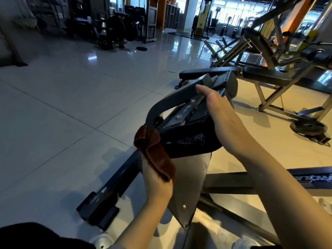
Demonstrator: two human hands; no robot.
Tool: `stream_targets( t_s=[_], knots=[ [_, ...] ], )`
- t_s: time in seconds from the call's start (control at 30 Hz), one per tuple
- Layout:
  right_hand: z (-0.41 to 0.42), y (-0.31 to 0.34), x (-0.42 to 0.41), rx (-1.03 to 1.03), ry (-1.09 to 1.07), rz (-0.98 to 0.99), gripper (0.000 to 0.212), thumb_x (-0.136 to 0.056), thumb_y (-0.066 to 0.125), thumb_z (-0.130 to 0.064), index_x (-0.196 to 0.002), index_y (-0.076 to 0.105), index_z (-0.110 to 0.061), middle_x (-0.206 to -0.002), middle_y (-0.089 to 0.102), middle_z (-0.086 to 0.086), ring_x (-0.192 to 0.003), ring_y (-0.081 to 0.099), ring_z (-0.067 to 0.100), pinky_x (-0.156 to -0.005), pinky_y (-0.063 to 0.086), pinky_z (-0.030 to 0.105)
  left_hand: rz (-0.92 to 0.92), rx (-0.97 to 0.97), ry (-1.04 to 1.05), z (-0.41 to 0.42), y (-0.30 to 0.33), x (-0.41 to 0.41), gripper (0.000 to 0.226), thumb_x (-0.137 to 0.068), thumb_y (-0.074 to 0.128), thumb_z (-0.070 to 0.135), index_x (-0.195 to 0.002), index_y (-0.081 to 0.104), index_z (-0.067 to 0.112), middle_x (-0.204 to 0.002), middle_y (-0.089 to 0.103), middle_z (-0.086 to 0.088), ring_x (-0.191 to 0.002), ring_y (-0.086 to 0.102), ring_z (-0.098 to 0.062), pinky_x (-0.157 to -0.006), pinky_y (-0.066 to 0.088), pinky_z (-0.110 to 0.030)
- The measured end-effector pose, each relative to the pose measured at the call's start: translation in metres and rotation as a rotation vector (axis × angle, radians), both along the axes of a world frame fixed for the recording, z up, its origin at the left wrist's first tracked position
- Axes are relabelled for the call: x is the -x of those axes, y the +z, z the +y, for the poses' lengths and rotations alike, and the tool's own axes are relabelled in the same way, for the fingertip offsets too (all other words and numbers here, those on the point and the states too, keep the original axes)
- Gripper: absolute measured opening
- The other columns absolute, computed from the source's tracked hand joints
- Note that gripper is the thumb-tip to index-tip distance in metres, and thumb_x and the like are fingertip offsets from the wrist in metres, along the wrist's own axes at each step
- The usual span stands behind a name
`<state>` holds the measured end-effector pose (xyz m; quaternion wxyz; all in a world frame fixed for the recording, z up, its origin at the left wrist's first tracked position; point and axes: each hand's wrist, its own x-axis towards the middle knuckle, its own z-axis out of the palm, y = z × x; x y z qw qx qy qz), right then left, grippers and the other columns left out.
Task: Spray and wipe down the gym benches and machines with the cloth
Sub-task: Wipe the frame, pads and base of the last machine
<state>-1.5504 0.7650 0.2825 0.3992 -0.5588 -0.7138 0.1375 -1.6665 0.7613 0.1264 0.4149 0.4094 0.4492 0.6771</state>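
Underfoot, a glossy pale tiled floor point(59, 97) spreads across a dim gym hall, catching reflections from bright windows at the far end. Close to the camera stands a dark metal-framed gym machine point(111, 193) with a black padded seat cushion point(190, 142), seen from its underside, where a grey mounting plate with bolts point(181, 114) shows; the padding's edge looks worn and frayed.

The left hand point(158, 182) grips a brown plush cleaning cloth point(154, 150), bunched and folded over the fingers, and presses it against the left edge of the cushion where the curved frame tube meets it. The right hand point(226, 123) lies on the cushion's right side, fingers straight and together, the thumb stretched along the upper frame bar, steadying the pad rather than clutching it.

Beyond the cushion sits a flat black padded desk point(206, 72), and to its right a steel-framed incline desk with a black pad point(265, 78) stands on angled legs, a round weight plate point(308, 127) lying on the floor near its foot. Far off at upper left, black weight plates on a rack point(122, 29) stand in shadow. A dark sleeve point(36, 236) fills the lower left corner.
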Motion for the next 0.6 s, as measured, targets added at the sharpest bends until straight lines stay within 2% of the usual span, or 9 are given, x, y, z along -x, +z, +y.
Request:
stream_targets(
  t_s=[0.03,0.1,0.13,0.17,0.23,0.37,0.5,0.57,0.6],
  knots=[
    [0.0,-0.001,0.0,-0.037,-0.014,-0.019,0.049,-0.097,0.015,-0.05,-0.136,0.042,-0.04,-0.122,0.039,-0.037,-0.125,0.032,-0.015,-0.118,0.019,0.042,-0.031,-0.034,-0.008,-0.003,0.009,-0.008,0.047,-0.099,0.047,0.001,-0.141,0.032,0.018,-0.121,0.056,0.029,-0.112,0.049,0.02,-0.098,0.039,-0.007],
    [0.001,-0.003,0.002,-0.089,-0.035,-0.029,0.042,-0.098,0.017,-0.047,-0.129,0.045,-0.043,-0.113,0.04,-0.041,-0.115,0.032,-0.022,-0.117,0.019,0.041,0.069,-0.142,0.073,-0.008,0.025,-0.02,0.052,-0.102,0.042,0.026,-0.15,0.022,0.03,-0.15,0.037,0.009,-0.14,0.032,-0.002,-0.118,0.028,-0.035],
    [0.001,-0.004,0.002,-0.1,-0.038,-0.025,0.039,-0.098,0.017,-0.046,-0.126,0.045,-0.045,-0.112,0.041,-0.041,-0.114,0.033,-0.021,-0.117,0.019,0.04,0.226,-0.202,0.15,-0.007,0.027,-0.023,0.053,-0.1,0.039,0.043,-0.149,0.021,0.034,-0.156,0.029,0.004,-0.146,0.022,-0.012,-0.12,0.021,-0.045],
    [0.002,-0.005,0.002,-0.107,-0.039,-0.021,0.038,-0.098,0.017,-0.046,-0.124,0.045,-0.046,-0.11,0.042,-0.041,-0.114,0.034,-0.02,-0.116,0.02,0.041,0.385,-0.284,0.214,-0.005,0.034,-0.027,0.055,-0.098,0.035,0.055,-0.147,0.024,0.032,-0.155,0.029,0.001,-0.147,0.019,-0.019,-0.118,0.02,-0.051],
    [0.003,-0.007,0.001,-0.118,-0.041,-0.018,0.037,-0.099,0.018,-0.046,-0.124,0.045,-0.046,-0.109,0.044,-0.039,-0.114,0.036,-0.017,-0.114,0.023,0.043,0.564,-0.41,0.309,0.002,0.044,-0.034,0.055,-0.098,0.031,0.059,-0.14,0.034,0.023,-0.147,0.042,-0.005,-0.141,0.033,-0.026,-0.11,0.03,-0.059],
    [0.004,-0.011,0.0,-0.157,-0.043,-0.021,0.037,-0.1,0.021,-0.043,-0.125,0.048,-0.042,-0.112,0.047,-0.035,-0.119,0.042,-0.008,-0.113,0.024,0.041,0.602,-0.582,0.406,0.017,0.042,-0.03,0.041,-0.102,0.03,0.046,-0.133,0.044,0.022,-0.131,0.056,-0.008,-0.122,0.053,-0.027,-0.094,0.044,-0.055],
    [0.005,-0.013,0.001,-0.168,-0.055,-0.021,0.032,-0.1,0.023,-0.043,-0.12,0.048,-0.043,-0.107,0.049,-0.036,-0.113,0.044,-0.009,-0.109,0.031,0.047,0.629,-0.657,0.332,0.031,0.029,-0.008,0.036,-0.103,0.03,0.038,-0.132,0.045,0.022,-0.13,0.052,0.0,-0.119,0.053,-0.021,-0.1,0.042,-0.038],
    [0.005,-0.014,0.002,-0.168,-0.063,-0.014,0.029,-0.099,0.023,-0.044,-0.115,0.047,-0.05,-0.104,0.048,-0.039,-0.111,0.043,-0.011,-0.108,0.033,0.049,0.59,-0.594,0.279,0.036,0.019,0.006,0.038,-0.104,0.028,0.04,-0.131,0.046,0.02,-0.13,0.051,0.002,-0.121,0.051,-0.019,-0.104,0.04,-0.031],
    [0.005,-0.014,0.003,-0.164,-0.068,-0.01,0.027,-0.099,0.023,-0.045,-0.111,0.044,-0.055,-0.103,0.047,-0.04,-0.11,0.043,-0.012,-0.109,0.032,0.048,0.522,-0.524,0.258,0.037,0.015,0.013,0.042,-0.104,0.028,0.042,-0.13,0.048,0.017,-0.128,0.053,0.003,-0.121,0.051,-0.018,-0.103,0.043,-0.032]
  ],
)
